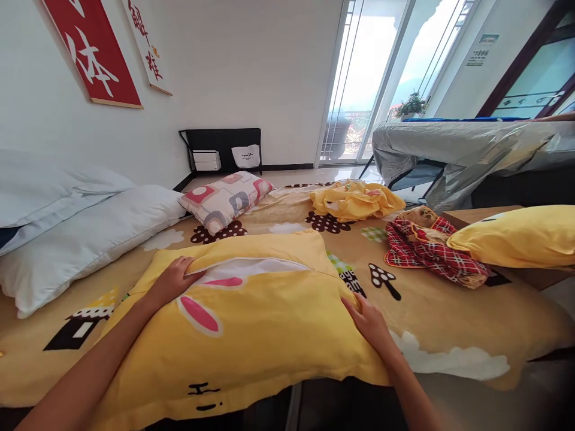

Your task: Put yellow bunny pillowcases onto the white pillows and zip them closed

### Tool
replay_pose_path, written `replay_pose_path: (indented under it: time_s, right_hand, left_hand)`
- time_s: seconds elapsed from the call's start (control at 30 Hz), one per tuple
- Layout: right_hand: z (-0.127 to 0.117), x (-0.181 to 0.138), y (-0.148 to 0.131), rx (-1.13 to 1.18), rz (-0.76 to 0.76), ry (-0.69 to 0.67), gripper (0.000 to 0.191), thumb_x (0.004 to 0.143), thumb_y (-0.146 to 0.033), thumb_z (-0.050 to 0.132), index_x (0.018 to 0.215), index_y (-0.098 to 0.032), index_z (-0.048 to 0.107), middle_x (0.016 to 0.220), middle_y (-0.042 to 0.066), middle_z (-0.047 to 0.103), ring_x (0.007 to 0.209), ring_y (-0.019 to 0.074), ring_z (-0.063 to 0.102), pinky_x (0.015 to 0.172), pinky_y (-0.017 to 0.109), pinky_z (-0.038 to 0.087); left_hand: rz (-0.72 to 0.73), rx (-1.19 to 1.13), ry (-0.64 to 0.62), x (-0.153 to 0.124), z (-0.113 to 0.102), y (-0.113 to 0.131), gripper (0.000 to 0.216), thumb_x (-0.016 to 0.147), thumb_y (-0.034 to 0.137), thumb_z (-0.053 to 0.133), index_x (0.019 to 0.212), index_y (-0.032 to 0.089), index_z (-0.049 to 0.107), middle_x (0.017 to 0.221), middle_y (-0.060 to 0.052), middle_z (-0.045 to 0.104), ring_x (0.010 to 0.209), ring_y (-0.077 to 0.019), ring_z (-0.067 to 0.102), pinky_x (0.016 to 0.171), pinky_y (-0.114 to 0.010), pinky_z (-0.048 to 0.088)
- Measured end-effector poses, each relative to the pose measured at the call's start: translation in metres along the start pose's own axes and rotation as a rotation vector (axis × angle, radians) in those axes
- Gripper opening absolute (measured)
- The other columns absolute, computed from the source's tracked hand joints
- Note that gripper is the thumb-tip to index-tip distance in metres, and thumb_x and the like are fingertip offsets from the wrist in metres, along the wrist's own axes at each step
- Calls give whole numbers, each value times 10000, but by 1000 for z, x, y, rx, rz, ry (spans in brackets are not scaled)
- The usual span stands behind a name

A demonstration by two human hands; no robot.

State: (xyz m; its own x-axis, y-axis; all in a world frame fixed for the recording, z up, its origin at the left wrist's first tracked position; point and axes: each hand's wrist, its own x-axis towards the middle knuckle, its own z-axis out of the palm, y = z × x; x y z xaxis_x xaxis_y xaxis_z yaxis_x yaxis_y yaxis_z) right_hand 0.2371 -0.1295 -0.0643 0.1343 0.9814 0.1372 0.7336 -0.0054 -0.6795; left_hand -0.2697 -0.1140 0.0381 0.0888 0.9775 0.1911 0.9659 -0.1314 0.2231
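Note:
A plump yellow pillow with pink-and-white rabbit ears lies in front of me. A long slit in its pillowcase, near the far edge, lets white show inside. At the slit's left end, my left hand is closed on the pillowcase edge, fingertips partly out of sight at the fold. My right hand grips the pillow's right side, thumb and fingers curled on the yellow cloth. Beyond the pillow is a crumpled yellow cloth. A red plaid cloth bundle lies to the right.
All this rests on a tan patterned bedspread. White pillows sit at left, a patterned pillow farther back. Another yellow pillow is at right. Behind stand a black rack and a plastic-covered table.

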Motion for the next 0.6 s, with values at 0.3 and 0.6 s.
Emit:
replay_pose_path:
  time_s: [0.3,0.6]
  right_hand:
    - [-14,38,-69,169,-196,64,459,878,-562,387,931,-174,625,905,111,709,791,245,619,692,321,442]
    - [39,118,-115,-234,-186,-62,352,926,-318,419,1161,-137,609,1066,167,689,976,276,627,782,332,423]
  left_hand:
    - [-22,247,275,-10,-68,0,231,824,288,374,844,177,577,886,-67,693,844,-230,638,733,-279,447]
    - [-156,303,379,-57,-86,-25,213,820,287,398,788,200,590,738,-19,661,758,-219,619,653,-270,428]
